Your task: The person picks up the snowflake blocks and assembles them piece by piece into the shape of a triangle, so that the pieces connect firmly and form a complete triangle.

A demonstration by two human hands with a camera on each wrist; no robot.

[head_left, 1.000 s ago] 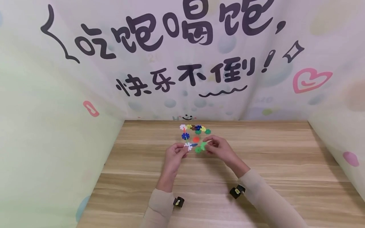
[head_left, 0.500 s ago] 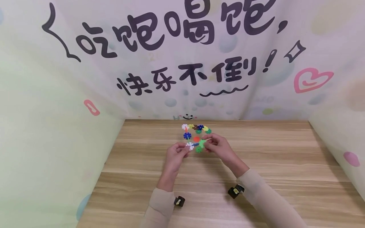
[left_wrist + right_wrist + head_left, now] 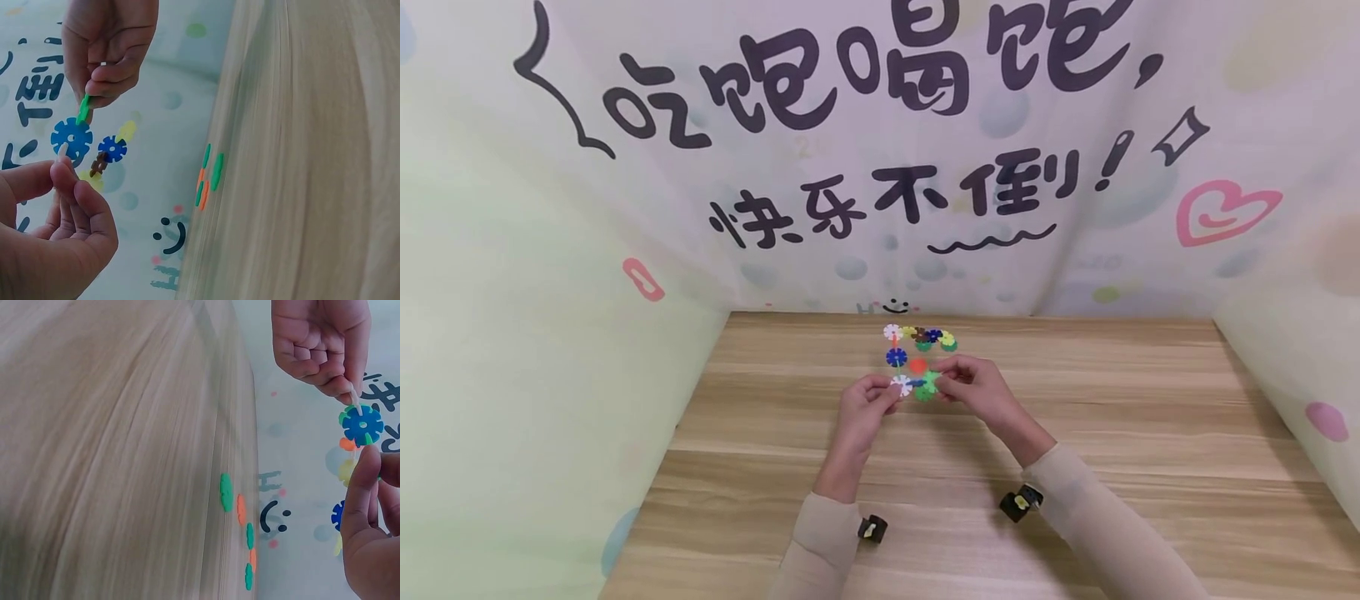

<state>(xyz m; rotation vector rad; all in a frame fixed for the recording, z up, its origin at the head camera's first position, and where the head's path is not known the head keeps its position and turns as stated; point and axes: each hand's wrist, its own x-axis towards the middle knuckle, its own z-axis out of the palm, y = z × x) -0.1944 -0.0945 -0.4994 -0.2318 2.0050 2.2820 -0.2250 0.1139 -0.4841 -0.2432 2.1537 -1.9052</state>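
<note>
Plastic snowflake chain (multicoloured), left hand, right hand pinching

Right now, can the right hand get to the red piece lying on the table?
Probably yes. The red piece lies bare on the table just beyond the right hand, nothing between them. But that hand is pinching a green piece, so it would need to free its fingers first.

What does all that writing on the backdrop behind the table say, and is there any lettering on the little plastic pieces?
"吃饱喝饱," large black brush characters, top line of the backdrop.
"快乐不倒!" smaller black line below it, with a wavy underline.
Signs only: pink heart, small smiley face at the backdrop's foot.
Faint pale marks near the smiley: too blurred to read.
Plastic snowflake pieces: no lettering visible.
</note>
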